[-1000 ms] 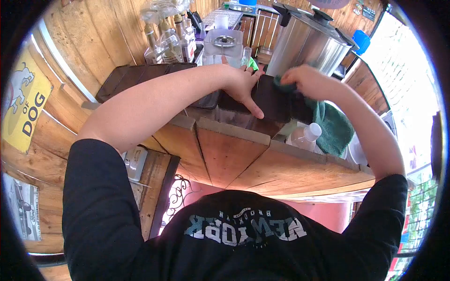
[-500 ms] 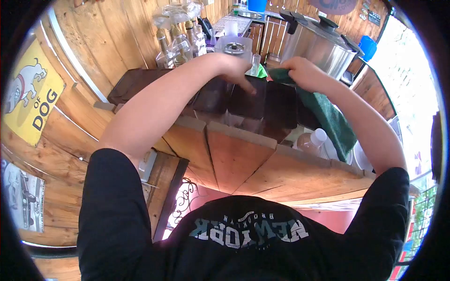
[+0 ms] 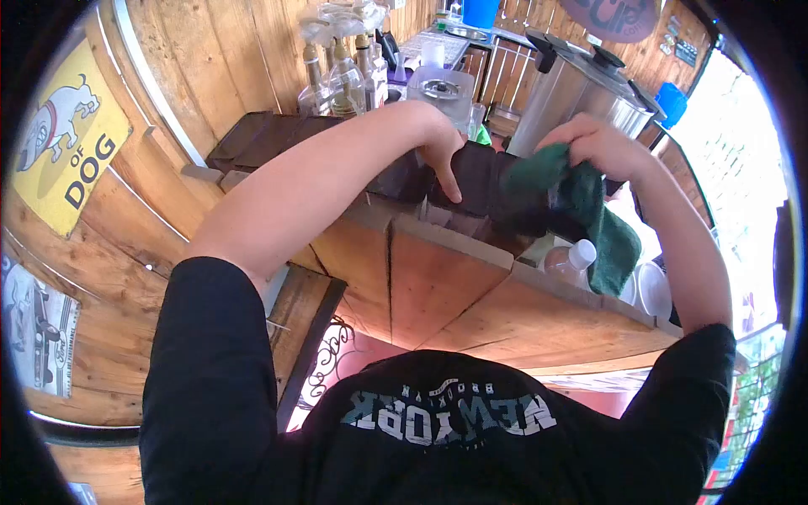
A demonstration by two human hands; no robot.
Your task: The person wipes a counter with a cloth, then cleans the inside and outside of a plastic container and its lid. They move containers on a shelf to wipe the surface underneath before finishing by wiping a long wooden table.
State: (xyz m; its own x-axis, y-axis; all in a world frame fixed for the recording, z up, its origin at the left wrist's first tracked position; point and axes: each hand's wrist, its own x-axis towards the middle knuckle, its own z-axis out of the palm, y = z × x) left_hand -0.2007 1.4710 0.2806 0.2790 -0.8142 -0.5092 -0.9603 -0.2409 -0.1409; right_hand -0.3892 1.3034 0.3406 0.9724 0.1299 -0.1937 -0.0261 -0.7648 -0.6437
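My left hand (image 3: pixel 444 160) rests at the dark box (image 3: pixel 471 181) on the counter, its thumb stretched down over the lid and its other fingers partly hidden behind the hand. My right hand (image 3: pixel 596 147) is closed on a dark green cloth (image 3: pixel 613 244). The cloth hangs from it over the right end of the dark box, and its lower part lies beside a bottle with a white cap (image 3: pixel 570 259). Part of the cloth near the box is blurred by motion.
A large steel pot (image 3: pixel 581 93) stands behind my right hand. Bottles (image 3: pixel 345 80) wrapped in plastic at the top and a clear container (image 3: pixel 441 91) stand behind my left arm. White cups (image 3: pixel 652 288) are at the right, behind the wooden ledge (image 3: pixel 446 244).
My right hand has lifted the cloth and moved it right and slightly towards me. My left hand's thumb now points further down over the box. The view has shifted a little.
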